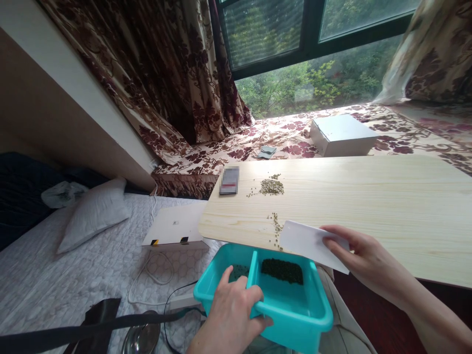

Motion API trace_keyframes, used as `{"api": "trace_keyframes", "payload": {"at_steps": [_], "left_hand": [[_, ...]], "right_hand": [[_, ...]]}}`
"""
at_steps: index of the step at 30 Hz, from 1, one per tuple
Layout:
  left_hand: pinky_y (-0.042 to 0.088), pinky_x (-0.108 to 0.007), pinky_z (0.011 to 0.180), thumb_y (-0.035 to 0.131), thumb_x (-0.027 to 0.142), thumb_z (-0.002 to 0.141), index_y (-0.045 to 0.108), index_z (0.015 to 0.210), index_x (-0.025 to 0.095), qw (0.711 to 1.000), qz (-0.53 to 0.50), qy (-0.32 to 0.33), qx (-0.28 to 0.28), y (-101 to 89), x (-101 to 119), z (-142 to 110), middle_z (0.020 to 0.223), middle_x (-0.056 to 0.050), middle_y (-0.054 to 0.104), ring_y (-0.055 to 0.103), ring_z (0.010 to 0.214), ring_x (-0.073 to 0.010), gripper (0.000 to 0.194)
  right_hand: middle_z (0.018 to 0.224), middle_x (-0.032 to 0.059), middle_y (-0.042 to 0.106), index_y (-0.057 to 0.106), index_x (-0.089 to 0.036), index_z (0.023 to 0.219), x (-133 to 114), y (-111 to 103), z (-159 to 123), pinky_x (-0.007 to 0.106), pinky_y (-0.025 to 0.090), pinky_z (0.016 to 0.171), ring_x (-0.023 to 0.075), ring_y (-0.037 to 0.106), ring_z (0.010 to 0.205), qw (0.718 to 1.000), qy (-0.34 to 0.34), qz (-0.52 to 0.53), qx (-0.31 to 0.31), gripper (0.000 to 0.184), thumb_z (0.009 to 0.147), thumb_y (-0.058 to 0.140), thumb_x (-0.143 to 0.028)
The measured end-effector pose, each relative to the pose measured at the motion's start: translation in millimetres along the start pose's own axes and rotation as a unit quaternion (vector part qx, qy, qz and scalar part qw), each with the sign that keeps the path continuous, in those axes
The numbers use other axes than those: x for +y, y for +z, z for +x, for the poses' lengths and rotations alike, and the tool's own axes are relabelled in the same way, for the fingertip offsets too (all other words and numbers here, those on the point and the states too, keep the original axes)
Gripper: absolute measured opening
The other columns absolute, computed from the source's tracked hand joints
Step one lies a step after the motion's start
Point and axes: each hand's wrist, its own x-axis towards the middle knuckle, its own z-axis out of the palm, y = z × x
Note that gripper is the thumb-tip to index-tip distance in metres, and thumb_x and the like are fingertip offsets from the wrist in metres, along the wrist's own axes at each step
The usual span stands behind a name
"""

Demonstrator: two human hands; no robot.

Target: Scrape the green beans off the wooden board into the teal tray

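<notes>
My left hand (236, 307) grips the near rim of a turquoise two-compartment bin (291, 317), its thumb outside and its fingers over the edge by the divider. Dark green beans or seeds (282, 271) lie heaped in the right compartment; a few small bits show in the left one. The bin sits just below the near edge of the wooden tabletop (368, 196). In my right hand (354, 250) is a white card (308, 242), pinched between thumb and fingers and lying against the tabletop. Along its left edge runs a scattered line of small greenish-brown seeds (276, 226).
Farther back on the tabletop is a pile of seeds (272, 187), beside a dark flat packet (229, 180). A white box (342, 135) stands on the floral window seat. At left, a bed (147, 216) holds a pillow (96, 214), a flat white box (177, 226) and cables.
</notes>
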Motion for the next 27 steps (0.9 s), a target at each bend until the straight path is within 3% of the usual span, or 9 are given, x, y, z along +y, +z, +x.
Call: {"api": "trace_keyframes", "payload": {"at_steps": [17, 21, 24, 27], "left_hand": [[0.029, -0.052, 0.120, 0.093, 0.040, 0.076, 0.077, 0.090, 0.022, 1.000, -0.001, -0.009, -0.009, -2.5, -1, -1, 0.088, -0.003, 0.070, 0.070, 0.093, -0.0232, 0.028], [0.029, -0.053, 0.120, 0.092, 0.041, 0.076, 0.077, 0.090, 0.022, 1.000, 0.000, -0.006, -0.006, 1.4, -5, -1, 0.088, -0.003, 0.070, 0.070, 0.096, -0.0246, 0.028], [0.029, -0.055, 0.120, 0.092, 0.041, 0.075, 0.076, 0.090, 0.024, 1.000, -0.007, -0.003, 0.003, 6.3, -11, 0, 0.087, -0.002, 0.069, 0.069, 0.095, -0.0248, 0.029], [0.030, -0.056, 0.119, 0.093, 0.044, 0.073, 0.076, 0.089, 0.024, 1.000, -0.013, -0.004, 0.013, 9.7, -15, 0, 0.086, -0.001, 0.069, 0.069, 0.094, -0.0251, 0.031]], "right_hand": [[0.079, 0.0068, 0.080, 0.078, -0.022, 0.093, -5, 9, 6, 0.031, 0.055, 0.056, 0.0241, 0.072, 0.065, 1.000, -0.014, 0.001, 0.003, 0.037, 0.078, 0.052, -0.044], [0.075, 0.0050, 0.079, 0.077, -0.023, 0.089, -10, 8, 4, 0.030, 0.054, 0.053, 0.0218, 0.070, 0.058, 0.999, -0.029, 0.015, -0.020, 0.034, 0.079, 0.052, -0.043], [0.078, 0.0063, 0.080, 0.078, -0.023, 0.090, -8, 9, 3, 0.031, 0.055, 0.055, 0.0235, 0.072, 0.063, 1.000, -0.019, 0.016, 0.005, 0.034, 0.078, 0.054, -0.043], [0.079, 0.0068, 0.080, 0.078, -0.023, 0.090, -4, 11, 3, 0.031, 0.055, 0.054, 0.0241, 0.072, 0.064, 1.000, -0.021, 0.018, -0.014, 0.033, 0.079, 0.054, -0.043]]}}
